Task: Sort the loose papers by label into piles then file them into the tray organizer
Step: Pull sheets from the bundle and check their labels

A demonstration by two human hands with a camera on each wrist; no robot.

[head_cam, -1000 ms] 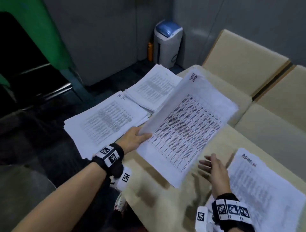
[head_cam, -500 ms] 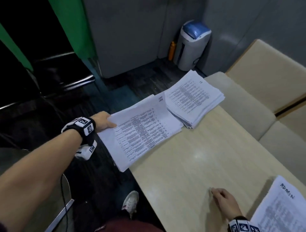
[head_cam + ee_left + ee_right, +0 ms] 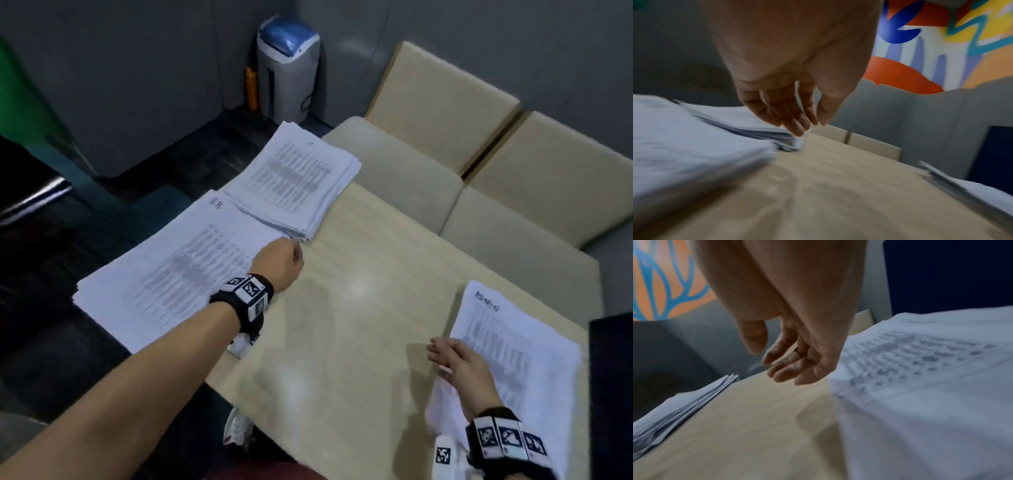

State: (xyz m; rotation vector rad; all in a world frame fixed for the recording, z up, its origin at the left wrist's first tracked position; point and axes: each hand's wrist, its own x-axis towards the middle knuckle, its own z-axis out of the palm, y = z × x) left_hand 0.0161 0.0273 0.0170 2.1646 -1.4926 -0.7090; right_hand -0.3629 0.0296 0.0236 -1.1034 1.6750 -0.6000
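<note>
L hand (image 3: pixel 279 262) over near corner of HR pile (image 3: pixel 178 270), fingers (image 3: pixel 797 125) loose, slightly spread, tips just by far pile (image 3: pixel 294 178), holding nothing. R hand (image 3: pixel 459 363) above worktop (image 3: pixel 342 325) at left edge of ADMIN pile (image 3: pixel 520 346), fingers (image 3: pixel 789 368) relaxed, close together, empty; contact w/ paper unclear. HR pile at left edge of worktop, overhanging; far pile next to it at far left corner, overlapping its corner. ADMIN pile at right, near side, well apart from other two. Bin (image 3: pixel 287 68) by wall, beige seats (image 3: pixel 428 192) beyond worktop.
</note>
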